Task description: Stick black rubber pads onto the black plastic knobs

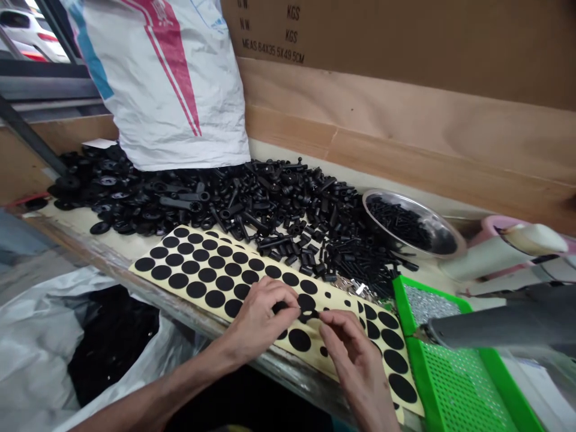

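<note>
Your left grip (265, 312) and right grip (353, 354) curl over the dotted sheet (315, 345), left of the green tray (418, 372); whether either pinches anything is unclear. Uneven pulling could crease it.

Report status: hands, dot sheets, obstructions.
Left hand, right hand over dot sheets; grip contents unclear. Hands cover some dots. Black parts heaped along far edge.

Top sheet (216, 276): cream backing, rnd blk discs (215, 299) in rows; lies flat, long axis slanting down to R. Twd R, a few sm. blk dots (327, 294) on bare backing. 2nd sheet (412, 404) partly overlapped, lg. discs visible at R end.
</note>
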A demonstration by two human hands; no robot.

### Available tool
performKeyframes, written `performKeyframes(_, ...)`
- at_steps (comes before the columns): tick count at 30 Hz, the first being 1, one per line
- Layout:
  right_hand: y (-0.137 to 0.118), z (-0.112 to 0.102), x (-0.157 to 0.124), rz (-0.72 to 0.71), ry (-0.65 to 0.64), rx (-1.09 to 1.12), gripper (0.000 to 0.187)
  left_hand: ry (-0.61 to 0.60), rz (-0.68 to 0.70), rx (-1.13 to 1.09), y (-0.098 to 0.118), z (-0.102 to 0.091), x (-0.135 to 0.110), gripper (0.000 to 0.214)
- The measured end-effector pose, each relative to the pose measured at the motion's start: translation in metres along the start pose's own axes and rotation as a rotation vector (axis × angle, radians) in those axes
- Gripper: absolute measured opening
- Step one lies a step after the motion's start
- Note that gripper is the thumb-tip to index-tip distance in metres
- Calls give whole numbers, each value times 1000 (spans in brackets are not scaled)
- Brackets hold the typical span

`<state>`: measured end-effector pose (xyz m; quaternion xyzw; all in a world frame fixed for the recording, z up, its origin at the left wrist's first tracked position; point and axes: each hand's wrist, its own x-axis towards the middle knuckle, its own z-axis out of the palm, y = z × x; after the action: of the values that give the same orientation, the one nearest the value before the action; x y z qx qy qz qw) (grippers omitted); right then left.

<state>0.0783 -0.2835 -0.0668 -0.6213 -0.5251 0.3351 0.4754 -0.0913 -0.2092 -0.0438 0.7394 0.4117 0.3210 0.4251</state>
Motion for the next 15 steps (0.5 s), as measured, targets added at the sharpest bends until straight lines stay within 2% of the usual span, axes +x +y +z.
performKeyframes(3, -2, 9, -3, 15, 159, 34, 34, 23, -61, -143, 2, 1, 3, 13)
performKeyframes(6, -1, 12, -2, 99, 226, 73, 53, 33, -162, -263, 5, 0, 4, 13)
performKeyframes(8, -1, 9, 2, 148, 200, 107, 44, 24, -215, -320, 8, -1, 4, 12)
performKeyframes(11, -2, 6, 9, 129, 139, 150, 26, -3, -252, -348, 9, -1, 3, 12)
performKeyframes(13, -5, 8, 11, 58, 177, 103, 22, -13, -240, -317, 9, 1, 3, 14)
performKeyframes(15, -8, 15, 8, -83, 294, -25, 19, 3, -175, -241, 7, 2, 7, 19)
